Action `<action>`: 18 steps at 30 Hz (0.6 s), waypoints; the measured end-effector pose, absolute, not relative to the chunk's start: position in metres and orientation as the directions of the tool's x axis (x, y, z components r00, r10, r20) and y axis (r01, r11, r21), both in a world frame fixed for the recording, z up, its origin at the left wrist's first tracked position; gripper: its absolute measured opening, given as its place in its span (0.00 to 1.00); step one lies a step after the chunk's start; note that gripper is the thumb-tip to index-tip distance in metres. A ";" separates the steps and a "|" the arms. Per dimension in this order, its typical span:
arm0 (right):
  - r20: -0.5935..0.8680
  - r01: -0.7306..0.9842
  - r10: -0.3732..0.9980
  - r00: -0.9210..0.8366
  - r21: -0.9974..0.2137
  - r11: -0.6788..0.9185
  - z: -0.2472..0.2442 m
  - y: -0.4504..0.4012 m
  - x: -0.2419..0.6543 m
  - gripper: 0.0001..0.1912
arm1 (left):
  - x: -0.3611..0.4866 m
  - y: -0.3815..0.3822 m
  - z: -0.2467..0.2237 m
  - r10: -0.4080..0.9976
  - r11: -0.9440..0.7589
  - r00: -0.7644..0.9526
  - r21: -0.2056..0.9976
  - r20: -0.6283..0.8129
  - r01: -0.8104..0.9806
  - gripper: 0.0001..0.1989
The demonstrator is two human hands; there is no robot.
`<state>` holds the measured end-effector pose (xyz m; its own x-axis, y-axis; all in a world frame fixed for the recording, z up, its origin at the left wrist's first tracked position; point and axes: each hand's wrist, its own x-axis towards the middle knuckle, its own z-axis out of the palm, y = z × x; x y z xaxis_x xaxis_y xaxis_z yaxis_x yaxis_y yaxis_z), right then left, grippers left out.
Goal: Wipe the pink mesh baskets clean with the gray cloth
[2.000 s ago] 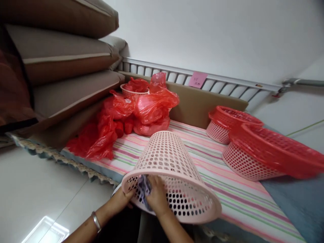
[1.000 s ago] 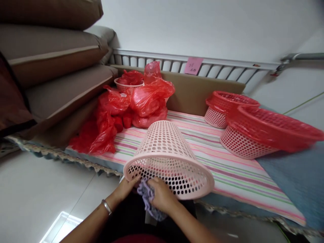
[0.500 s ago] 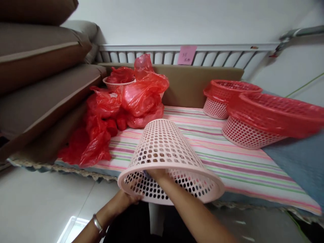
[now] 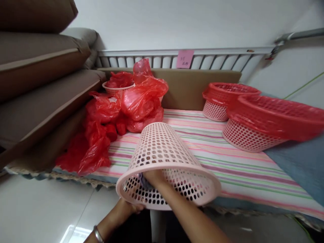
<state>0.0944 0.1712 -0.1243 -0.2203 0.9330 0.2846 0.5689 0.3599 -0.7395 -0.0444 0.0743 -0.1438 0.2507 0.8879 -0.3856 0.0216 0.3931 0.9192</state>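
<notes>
A pale pink perforated plastic basket (image 4: 164, 146) lies tipped on its side, its wide mouth facing me at the front of the bed. My left hand (image 4: 129, 207) grips the basket's rim from below on the left. Inside the mouth, my right hand (image 4: 150, 176) is closed on a bluish-grey cloth (image 4: 144, 182) against the inner left wall; its fingertips are partly hidden by the rim. Crumpled red plastic bags (image 4: 141, 98) lie just beyond on the left.
Two pink baskets lined with red bags, one farther back (image 4: 215, 109) and one nearer (image 4: 253, 135), stand on the right of the striped sheet (image 4: 227, 165). Brown cushions (image 4: 45, 87) are stacked at left. A pink note (image 4: 184, 59) hangs on the radiator (image 4: 215, 51).
My right hand has shifted slightly inside the basket, and more of the cloth shows. The basket has moved a little left and down in view, the left hand still on its rim.
</notes>
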 end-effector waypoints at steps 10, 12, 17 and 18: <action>0.159 0.593 0.875 -0.457 -0.679 0.432 -0.117 0.083 0.116 0.15 | -0.059 0.060 -0.103 0.842 0.444 0.425 0.875 -0.332 -0.196 0.26; 0.178 0.604 0.874 -0.452 -0.660 0.447 -0.117 0.080 0.116 0.15 | -0.062 0.057 -0.104 0.820 0.509 0.433 0.824 -0.375 -0.250 0.26; 0.180 0.651 0.858 -0.481 -0.582 0.487 -0.124 0.071 0.119 0.17 | -0.056 0.052 -0.106 0.902 0.427 0.187 0.872 -0.390 -0.239 0.35; 0.159 0.661 0.850 -0.502 -0.563 0.496 -0.122 0.068 0.122 0.16 | -0.054 0.050 -0.105 0.909 0.414 0.166 0.872 -0.382 -0.260 0.37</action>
<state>0.1219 0.0683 -0.1219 -0.5023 0.8499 0.1591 0.6608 0.4959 -0.5634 -0.0545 0.0501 -0.1053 0.1655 0.9091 -0.3822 -0.2599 0.4141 0.8724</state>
